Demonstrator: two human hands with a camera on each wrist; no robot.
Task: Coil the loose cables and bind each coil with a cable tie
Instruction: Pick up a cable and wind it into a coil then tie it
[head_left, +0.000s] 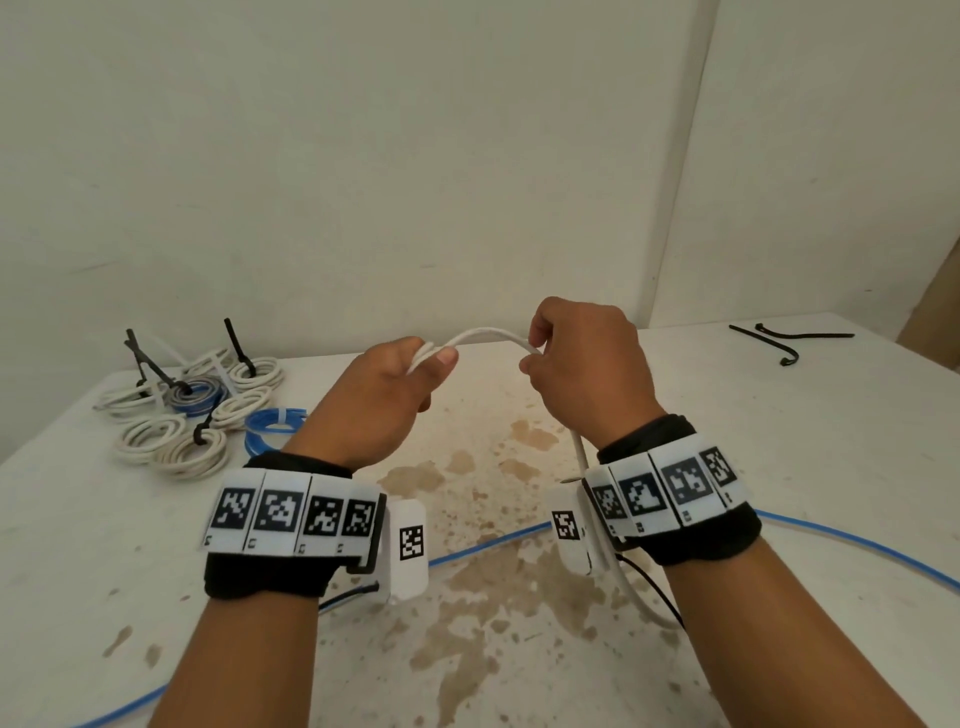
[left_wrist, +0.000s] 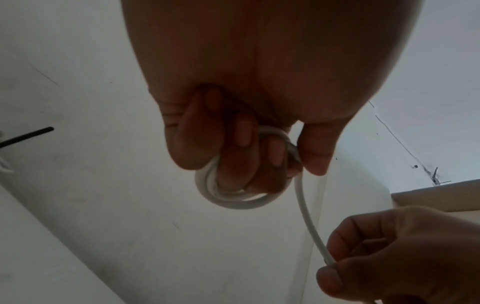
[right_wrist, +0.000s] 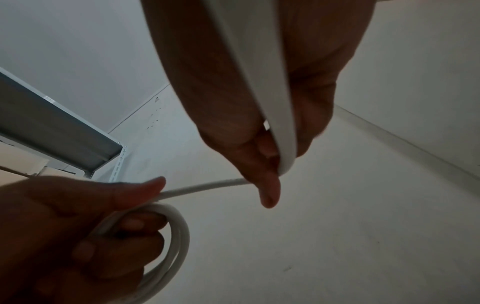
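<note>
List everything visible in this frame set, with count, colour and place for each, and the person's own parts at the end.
white cable: one, white, held above the table between both hands, partly coiled in the left, tail hanging under the right wrist.
bound coils: several, mostly white, some blue, clustered far left on the table; exact count unclear.
black ties on coils: several, black, sticking up from that cluster.
spare cable ties: about two, black, far right on the table.
blue cable: one, blue, loose across the near table.
table: one, white, brown-stained.
wrist bands: two, black with marker tags.
left hand: grips the small coil.
right hand: pinches the cable.
</note>
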